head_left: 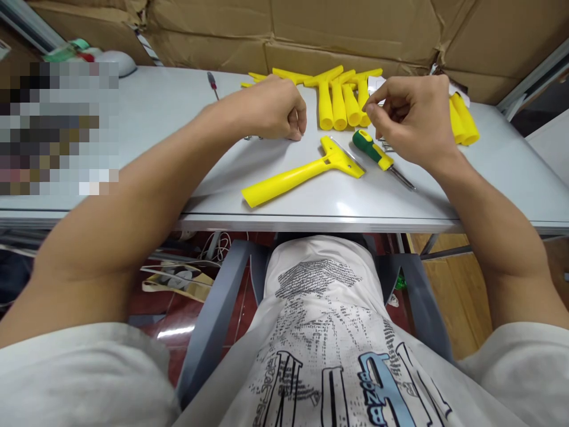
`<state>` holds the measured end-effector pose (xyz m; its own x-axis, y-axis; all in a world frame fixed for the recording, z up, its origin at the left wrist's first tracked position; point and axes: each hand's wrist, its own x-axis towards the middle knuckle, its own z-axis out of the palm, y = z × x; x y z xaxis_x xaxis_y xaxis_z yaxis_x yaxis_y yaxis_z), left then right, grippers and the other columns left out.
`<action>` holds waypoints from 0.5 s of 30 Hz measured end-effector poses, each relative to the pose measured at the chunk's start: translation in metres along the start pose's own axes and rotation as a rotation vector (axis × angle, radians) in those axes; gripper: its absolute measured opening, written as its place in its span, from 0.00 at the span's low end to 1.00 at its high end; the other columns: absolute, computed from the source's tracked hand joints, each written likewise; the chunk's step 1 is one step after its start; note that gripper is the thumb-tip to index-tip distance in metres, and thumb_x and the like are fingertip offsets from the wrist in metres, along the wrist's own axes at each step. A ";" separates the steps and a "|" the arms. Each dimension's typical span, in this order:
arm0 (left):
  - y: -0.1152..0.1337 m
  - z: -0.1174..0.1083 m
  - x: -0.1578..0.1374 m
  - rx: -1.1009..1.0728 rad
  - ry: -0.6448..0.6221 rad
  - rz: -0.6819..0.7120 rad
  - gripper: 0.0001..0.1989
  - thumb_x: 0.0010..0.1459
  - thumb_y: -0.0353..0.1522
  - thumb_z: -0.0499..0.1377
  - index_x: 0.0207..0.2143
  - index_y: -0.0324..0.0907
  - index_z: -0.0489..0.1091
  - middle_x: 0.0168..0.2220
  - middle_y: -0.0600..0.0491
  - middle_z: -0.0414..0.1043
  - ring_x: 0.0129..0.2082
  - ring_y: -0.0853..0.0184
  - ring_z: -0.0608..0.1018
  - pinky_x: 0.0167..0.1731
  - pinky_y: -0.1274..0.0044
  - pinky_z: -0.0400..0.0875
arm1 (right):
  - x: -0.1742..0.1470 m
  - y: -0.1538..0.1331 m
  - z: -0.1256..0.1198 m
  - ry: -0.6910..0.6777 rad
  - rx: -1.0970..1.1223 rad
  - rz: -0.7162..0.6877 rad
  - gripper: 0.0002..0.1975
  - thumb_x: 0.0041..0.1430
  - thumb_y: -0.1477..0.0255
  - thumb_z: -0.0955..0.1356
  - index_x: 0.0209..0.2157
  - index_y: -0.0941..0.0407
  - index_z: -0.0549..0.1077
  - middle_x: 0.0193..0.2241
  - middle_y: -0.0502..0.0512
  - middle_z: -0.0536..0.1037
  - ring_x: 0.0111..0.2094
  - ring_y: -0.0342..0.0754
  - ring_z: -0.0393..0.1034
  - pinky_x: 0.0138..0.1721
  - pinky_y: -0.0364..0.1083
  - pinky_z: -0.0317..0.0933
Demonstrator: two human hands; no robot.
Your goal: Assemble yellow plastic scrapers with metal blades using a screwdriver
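Note:
My left hand is closed with its fingertips down on the tabletop, near a few small shiny metal pieces. Whatever those fingers pinch is hidden. Raised over the table, my right hand has thumb and forefinger pinched together; anything between them is too small to name. A yellow scraper lies in front of both hands, handle toward the lower left, with a thin blade edge at its head. Below my right hand rests a green and yellow screwdriver, its metal shaft pointing to the lower right.
Several yellow scraper bodies lie together at the back, with more yellow handles at the right. A second, thin screwdriver is at the back left. Cardboard walls off the table's far edge. A pixelated patch covers the left end.

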<state>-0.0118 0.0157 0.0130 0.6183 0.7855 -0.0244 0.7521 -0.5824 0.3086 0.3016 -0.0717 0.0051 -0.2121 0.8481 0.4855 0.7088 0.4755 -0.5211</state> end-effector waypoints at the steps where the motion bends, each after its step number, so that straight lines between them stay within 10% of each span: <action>1: -0.003 0.001 0.001 -0.011 0.003 0.001 0.38 0.57 0.73 0.73 0.51 0.56 0.93 0.37 0.57 0.92 0.47 0.55 0.78 0.59 0.62 0.74 | 0.000 0.000 0.000 0.004 -0.002 0.000 0.08 0.68 0.62 0.79 0.36 0.48 0.81 0.33 0.55 0.85 0.36 0.58 0.80 0.47 0.58 0.72; 15: 0.011 -0.001 -0.003 0.071 0.027 0.001 0.32 0.69 0.63 0.69 0.51 0.47 0.92 0.47 0.49 0.95 0.46 0.57 0.80 0.56 0.61 0.77 | -0.003 -0.009 0.000 0.009 0.065 0.006 0.14 0.70 0.56 0.83 0.34 0.47 0.83 0.32 0.55 0.86 0.33 0.58 0.80 0.44 0.60 0.73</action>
<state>-0.0056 0.0075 0.0174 0.6134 0.7897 0.0021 0.7663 -0.5959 0.2404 0.2955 -0.0788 0.0079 -0.2016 0.8492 0.4881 0.6651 0.4845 -0.5682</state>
